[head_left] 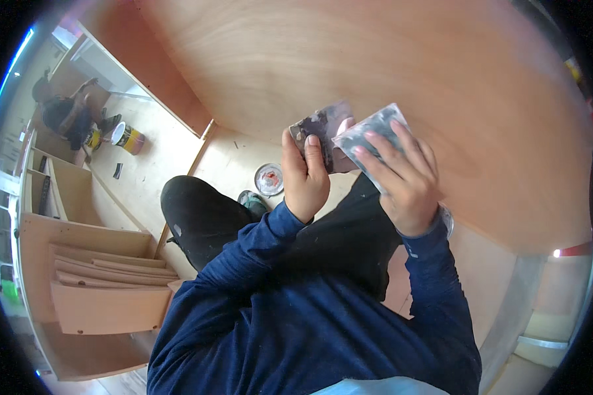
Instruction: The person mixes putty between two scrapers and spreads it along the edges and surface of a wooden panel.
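My left hand (303, 181) is closed on a flat, dark plate smeared with pale putty-like patches (315, 128), its thumb lying across the face. Just to the right, my right hand (405, 174) grips a thin, square-cornered grey spreader blade (372, 138), fingers spread over its upper face. The blade's left corner overlaps the plate's right side, and I cannot tell whether the two touch. Both are held above my lap, before a large pale wooden panel (408, 59). On the floor beyond my knees lies a round lid (269, 179) with a reddish smear.
At left stands an open wooden cabinet frame with stacked boards (109, 303). Two cans stand farther off, the nearer one white and yellow (128, 138), by a small black piece (117, 171). Another person (72, 115) crouches at far left. A wooden strip (190, 171) crosses the floor.
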{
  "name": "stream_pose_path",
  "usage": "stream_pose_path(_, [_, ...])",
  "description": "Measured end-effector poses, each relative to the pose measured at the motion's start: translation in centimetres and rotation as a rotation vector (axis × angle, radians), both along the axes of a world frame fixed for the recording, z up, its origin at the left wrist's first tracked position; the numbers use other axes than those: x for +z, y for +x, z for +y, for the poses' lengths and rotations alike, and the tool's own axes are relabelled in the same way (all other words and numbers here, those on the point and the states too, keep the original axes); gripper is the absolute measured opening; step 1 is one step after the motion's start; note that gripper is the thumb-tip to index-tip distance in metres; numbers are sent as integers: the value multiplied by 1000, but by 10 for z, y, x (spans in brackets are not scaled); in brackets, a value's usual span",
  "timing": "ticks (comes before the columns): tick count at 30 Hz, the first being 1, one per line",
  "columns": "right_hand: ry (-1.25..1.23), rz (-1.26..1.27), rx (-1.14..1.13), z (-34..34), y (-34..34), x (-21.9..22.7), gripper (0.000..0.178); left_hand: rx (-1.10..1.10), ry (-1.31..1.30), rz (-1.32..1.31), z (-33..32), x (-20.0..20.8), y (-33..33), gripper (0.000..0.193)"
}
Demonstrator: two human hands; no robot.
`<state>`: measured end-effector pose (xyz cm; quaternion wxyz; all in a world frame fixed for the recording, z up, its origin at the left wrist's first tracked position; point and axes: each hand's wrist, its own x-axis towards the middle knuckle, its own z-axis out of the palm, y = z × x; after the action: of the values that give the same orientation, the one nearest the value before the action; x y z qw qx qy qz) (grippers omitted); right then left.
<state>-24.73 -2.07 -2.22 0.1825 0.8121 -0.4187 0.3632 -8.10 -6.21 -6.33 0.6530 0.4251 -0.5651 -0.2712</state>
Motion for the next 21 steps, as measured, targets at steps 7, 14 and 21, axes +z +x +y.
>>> stream_pose_path(7, [127,-168,136,-23,-19,-14,57,-7,-8,-161,-1,-9,-15,20])
stream_pose_path(14, [244,-456,166,-34,-21,-56,61,-217,672,611,-10,27,-24,22])
stream_pose_path(21, [618,-759,-139,-33,-61,-91,26,-307,241,613,-42,19,-12,18])
